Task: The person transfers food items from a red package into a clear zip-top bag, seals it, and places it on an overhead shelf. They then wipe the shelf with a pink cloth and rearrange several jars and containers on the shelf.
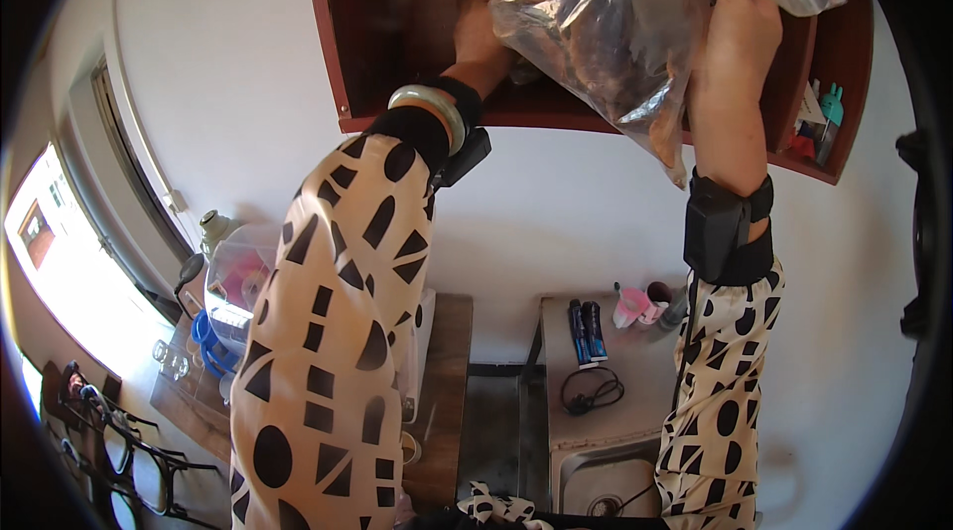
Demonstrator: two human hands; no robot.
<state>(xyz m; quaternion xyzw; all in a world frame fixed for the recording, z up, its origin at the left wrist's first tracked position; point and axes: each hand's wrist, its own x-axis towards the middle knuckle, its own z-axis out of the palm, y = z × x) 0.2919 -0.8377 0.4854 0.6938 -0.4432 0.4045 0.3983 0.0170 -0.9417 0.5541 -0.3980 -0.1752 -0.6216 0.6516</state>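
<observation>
A clear plastic zip bag (595,31) with brown, dried-looking pieces inside hangs in front of a dark red wooden wall cabinet (543,118). My right hand (733,46) grips the bag near its zip edge, thumb up. My left hand (480,35) reaches into the open cabinet, just left of the bag. Its fingers are in shadow, so whether they hold anything is unclear. A pale bangle (435,102) circles my left wrist, and a black device is strapped to each wrist.
Small items, one a teal rabbit-shaped piece (832,106), stand in the cabinet's right compartment. Below are a counter (640,411) with a metal sink (607,481), a coiled black cable (592,392), two dark tubes (587,333) and cups (631,307). Black-framed chairs (149,481) stand lower left.
</observation>
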